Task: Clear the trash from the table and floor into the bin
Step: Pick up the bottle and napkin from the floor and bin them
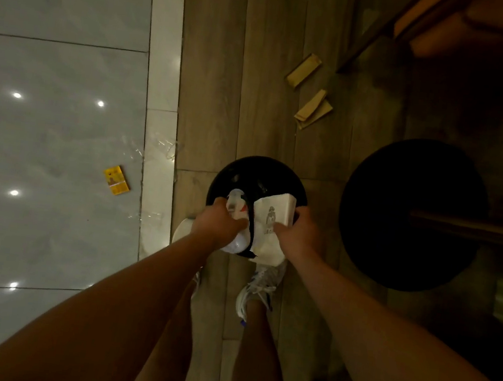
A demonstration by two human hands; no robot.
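Observation:
A round black bin (258, 175) stands on the wooden floor straight in front of my feet. My left hand (216, 222) is closed around a clear plastic bottle (236, 202) held over the bin's opening. My right hand (300, 232) grips a white paper bag (272, 215) with a printed logo, also above the bin. Between the two items hangs a black strip, likely the bin liner's edge. On the floor lie a yellow packet (117, 180), crumpled clear plastic wrap (162, 147) and two brown cardboard pieces (303, 70) (314, 109).
A round black table base or stool (412, 213) stands to the right of the bin. Glossy grey tiles cover the left side, with a white border strip (162, 84) next to the wood floor. Wooden furniture (454, 28) sits at the top right. My white sneakers (258, 289) are below the bin.

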